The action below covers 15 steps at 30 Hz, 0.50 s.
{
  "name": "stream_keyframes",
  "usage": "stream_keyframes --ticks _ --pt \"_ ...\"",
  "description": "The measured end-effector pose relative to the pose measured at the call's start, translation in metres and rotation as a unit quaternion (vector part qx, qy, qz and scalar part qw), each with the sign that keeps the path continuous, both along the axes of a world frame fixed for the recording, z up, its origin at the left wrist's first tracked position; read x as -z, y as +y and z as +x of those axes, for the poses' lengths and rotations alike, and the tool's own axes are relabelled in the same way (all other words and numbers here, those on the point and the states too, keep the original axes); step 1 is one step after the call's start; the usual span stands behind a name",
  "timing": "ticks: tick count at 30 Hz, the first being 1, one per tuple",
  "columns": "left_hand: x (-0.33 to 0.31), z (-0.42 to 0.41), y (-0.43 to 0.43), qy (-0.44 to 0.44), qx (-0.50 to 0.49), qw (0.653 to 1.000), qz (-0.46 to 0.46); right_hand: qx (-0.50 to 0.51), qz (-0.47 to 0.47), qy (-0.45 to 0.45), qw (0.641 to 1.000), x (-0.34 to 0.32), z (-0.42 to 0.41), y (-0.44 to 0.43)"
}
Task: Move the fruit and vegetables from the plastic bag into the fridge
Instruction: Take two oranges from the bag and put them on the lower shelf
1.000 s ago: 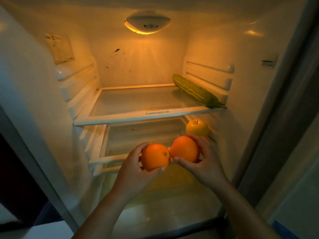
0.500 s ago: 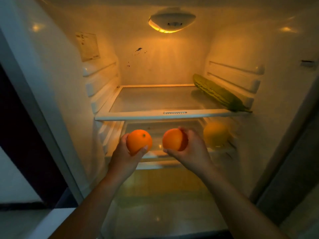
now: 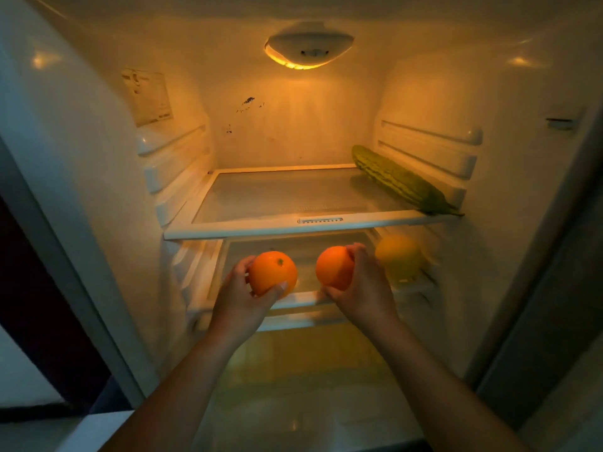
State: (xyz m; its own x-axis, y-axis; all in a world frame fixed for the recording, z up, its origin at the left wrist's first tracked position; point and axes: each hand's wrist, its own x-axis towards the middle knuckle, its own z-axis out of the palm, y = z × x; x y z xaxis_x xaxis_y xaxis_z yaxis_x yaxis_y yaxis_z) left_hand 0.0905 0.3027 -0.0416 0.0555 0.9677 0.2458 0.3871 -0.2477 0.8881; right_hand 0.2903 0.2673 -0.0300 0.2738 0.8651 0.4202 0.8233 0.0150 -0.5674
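The fridge (image 3: 81,177) stands open in front of me, lit from inside. My left hand (image 3: 239,295) grips one orange (image 3: 272,272) at the front of the lower shelf (image 3: 293,303). My right hand (image 3: 365,288) grips a second orange (image 3: 332,267) just to the right of it. The two oranges are apart, both above the lower shelf's front edge. A yellow apple (image 3: 398,259) sits on the lower shelf at the right. A long green bitter gourd (image 3: 401,181) lies along the right side of the upper glass shelf (image 3: 293,226). The plastic bag is out of view.
A lamp (image 3: 308,48) glows at the top of the fridge's back wall. A paper label (image 3: 148,96) is stuck on the left inner wall. Shelf rails run along both side walls. A drawer (image 3: 303,357) sits below the lower shelf. The fridge's right frame (image 3: 554,288) is close.
Both hands have carried the oranges forward and up to the lower shelf, and the oranges have moved apart. The camera has come closer to the fridge.
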Motion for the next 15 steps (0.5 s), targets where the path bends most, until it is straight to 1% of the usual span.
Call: stream_keyframes --ticks 2,6,12,15 --pt "0.000 0.012 0.002 -0.001 0.018 1.000 -0.001 -0.015 0.007 -0.050 0.999 0.003 0.008 0.001" --pt "0.001 0.031 0.004 -0.003 0.055 0.998 -0.005 -0.023 0.010 -0.108 0.994 0.007 0.017 -0.002" --pt "0.004 0.046 0.010 0.014 0.037 0.999 0.029 -0.040 0.029 -0.128 0.991 0.013 0.027 -0.001" --pt "0.004 0.050 0.012 0.015 0.040 0.999 0.031 -0.047 0.045 -0.127 0.990 0.012 0.029 0.003"
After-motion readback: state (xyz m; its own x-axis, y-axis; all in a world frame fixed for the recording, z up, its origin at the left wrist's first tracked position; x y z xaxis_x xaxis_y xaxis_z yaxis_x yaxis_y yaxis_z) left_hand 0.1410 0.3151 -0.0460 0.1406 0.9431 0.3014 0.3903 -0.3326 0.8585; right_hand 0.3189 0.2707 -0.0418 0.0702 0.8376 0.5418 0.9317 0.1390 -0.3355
